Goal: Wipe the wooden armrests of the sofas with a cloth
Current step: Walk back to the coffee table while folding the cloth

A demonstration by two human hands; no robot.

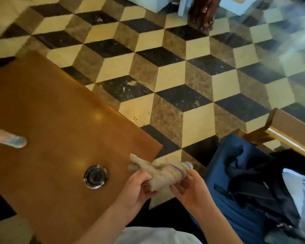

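Both hands hold a bunched beige cloth [163, 173] in the air, just past the near right corner of the wooden table [48, 106] and above the patterned floor [174, 71]. The left hand [139, 187] grips the cloth's left part, thumb on top and fingers curled under it, with a loose end of the fabric sticking out above the corner of the tabletop. The right hand [190, 187] holds the right part from below, its fingers bent round the fabric and its thumb up beside the end that bears thin purple stripes.

On the tabletop a round metal ashtray [95, 176] sits near the near right corner, just left of the left hand. A clear plastic bottle [8, 139] lies on its side at the left edge of the tabletop, partly cut off by the frame.

To the right of the hands is a blue seat cushion [222, 182] with dark clothing [250, 176] heaped on it. Behind the cushion runs a wooden armrest [289, 138], well apart from the cloth. At the far end of the floor stands a dark carved furniture leg [205, 13]
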